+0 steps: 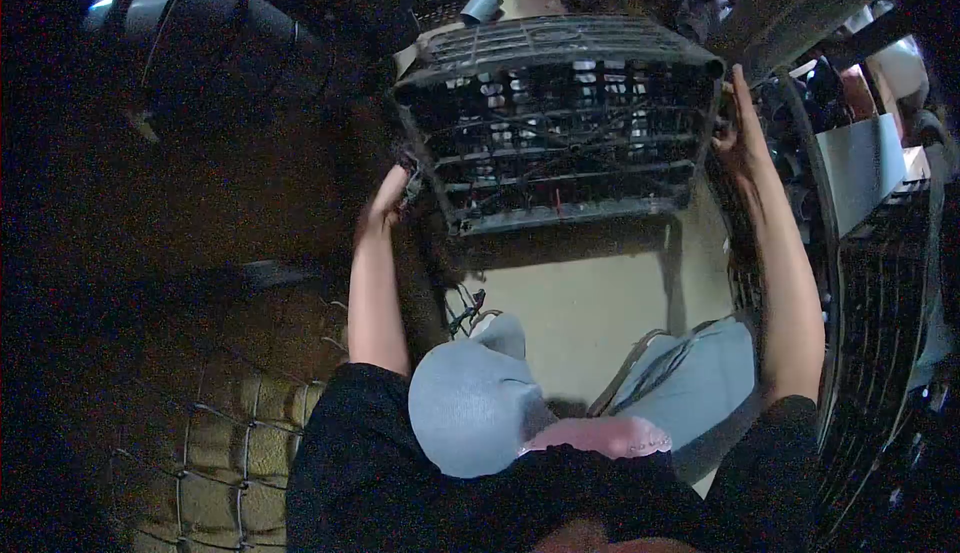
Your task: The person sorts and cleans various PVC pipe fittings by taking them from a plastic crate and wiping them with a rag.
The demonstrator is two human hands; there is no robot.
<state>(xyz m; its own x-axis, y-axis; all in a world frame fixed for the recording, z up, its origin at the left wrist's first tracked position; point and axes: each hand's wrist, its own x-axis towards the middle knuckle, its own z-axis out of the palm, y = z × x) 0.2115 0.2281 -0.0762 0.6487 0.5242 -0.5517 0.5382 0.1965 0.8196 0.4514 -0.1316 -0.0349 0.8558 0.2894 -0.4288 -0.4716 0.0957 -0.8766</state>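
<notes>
A black lattice-sided plastic crate [570, 133] is held up in front of me, over the pale floor. My left hand [398, 191] grips its left side, with the fingers partly hidden at the dark edge. On the opposite side, my right hand [740, 138] holds the crate near its upper right corner. One finger points up along that side and the others curl in against the crate. Light from behind shows through the gaps in the lattice.
My bent legs in grey trousers [465, 408] are below the crate on the pale floor [590, 303]. To the right stand dark slatted crates [880, 303] and a white panel [865, 168]. A grey cup-like container [482, 6] lies beyond. Wire mesh [240, 453] is at lower left.
</notes>
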